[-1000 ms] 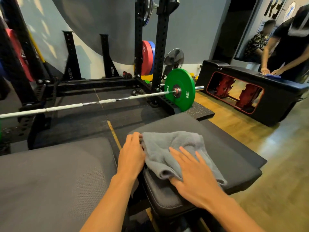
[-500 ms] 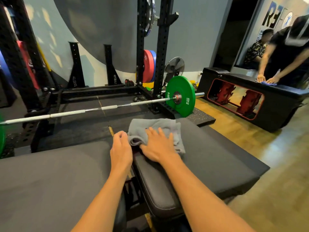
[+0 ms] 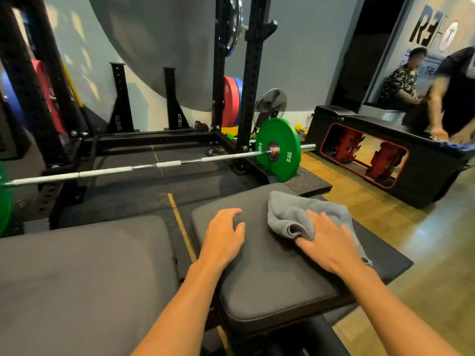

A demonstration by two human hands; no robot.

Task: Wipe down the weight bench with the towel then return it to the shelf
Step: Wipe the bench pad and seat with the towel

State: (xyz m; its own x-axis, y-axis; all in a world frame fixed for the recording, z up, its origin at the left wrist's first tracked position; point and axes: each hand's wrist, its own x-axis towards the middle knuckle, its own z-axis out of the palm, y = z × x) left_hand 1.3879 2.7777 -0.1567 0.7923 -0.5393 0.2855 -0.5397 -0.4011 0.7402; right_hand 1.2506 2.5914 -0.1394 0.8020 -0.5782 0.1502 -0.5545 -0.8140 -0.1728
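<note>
Gym bench pad [image 3: 270,278]: right hand [image 3: 331,242] presses flat (fingers spread, no grasp) on the bunched towel [image 3: 290,211], which could slide off.

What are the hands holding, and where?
The right hand presses flat on the grey towel, at its near edge. The left hand holds nothing; it rests on the bench pad.

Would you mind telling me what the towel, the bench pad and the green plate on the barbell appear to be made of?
The towel looks like soft grey terry or microfibre: matte, nappy, bunching into loose folds. The bench pad seems to be dark padded vinyl or a similar synthetic cover, with a fine grain, dull sheen and rounded edges. The green plate looks like moulded rubber or urethane, smooth and slightly glossy, around a metal hub.
</note>
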